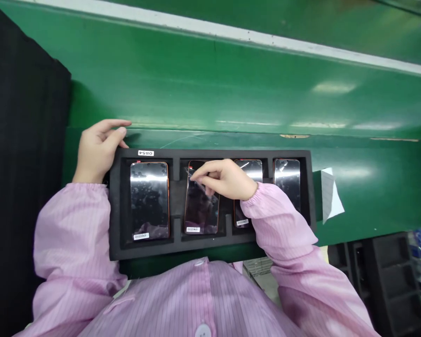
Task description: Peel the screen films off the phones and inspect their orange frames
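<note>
The right grip (pixel 226 180) pinches film (pixel 198 186) over a phone (pixel 201 215); the left grip (pixel 98 147), loosely curled, empty, flanks the tray (pixel 143 252), seemingly pocketed to separate phones.

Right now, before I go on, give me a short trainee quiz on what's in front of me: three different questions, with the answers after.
1. How many phones sit in the black tray?
2. True or false: the left hand is over the rightmost phone.
3. Counting from the left, the right hand has its fingertips over which phone? A) first B) second C) fourth

Key: 1. Four. 2. False; it is at the tray's left end. 3. B.
</note>
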### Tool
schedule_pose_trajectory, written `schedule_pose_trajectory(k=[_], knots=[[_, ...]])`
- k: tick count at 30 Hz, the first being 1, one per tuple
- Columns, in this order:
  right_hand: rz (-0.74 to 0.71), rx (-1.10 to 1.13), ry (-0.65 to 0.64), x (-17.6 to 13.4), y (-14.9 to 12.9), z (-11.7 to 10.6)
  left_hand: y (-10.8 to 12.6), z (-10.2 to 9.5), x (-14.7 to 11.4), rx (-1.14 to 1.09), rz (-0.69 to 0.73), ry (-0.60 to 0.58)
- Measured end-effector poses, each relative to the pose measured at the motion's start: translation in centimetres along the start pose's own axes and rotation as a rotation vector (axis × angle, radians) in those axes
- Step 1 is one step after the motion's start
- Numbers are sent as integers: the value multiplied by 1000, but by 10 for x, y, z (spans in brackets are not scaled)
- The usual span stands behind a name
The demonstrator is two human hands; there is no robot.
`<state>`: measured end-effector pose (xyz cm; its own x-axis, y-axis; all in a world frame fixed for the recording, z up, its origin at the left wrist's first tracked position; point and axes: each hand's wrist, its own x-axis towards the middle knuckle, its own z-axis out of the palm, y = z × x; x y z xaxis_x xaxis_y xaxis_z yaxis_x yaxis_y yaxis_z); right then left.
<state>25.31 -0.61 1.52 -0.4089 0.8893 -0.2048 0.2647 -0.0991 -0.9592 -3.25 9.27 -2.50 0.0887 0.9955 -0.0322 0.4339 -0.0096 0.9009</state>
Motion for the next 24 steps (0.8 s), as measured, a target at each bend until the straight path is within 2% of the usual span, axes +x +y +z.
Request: schedule_pose_trajectory(k=[4,9,14,24], knots=[[230,249,10,5,-2,11,0,0,-2,0,-8,9],[328,340,-33,5,-4,13,-2,0,-1,9,-7,3],[356,322,-43,4,-6,14,-9,1,5,29,43,72],[288,308,-106,2,0,14,-11,0,5,36,54,53]])
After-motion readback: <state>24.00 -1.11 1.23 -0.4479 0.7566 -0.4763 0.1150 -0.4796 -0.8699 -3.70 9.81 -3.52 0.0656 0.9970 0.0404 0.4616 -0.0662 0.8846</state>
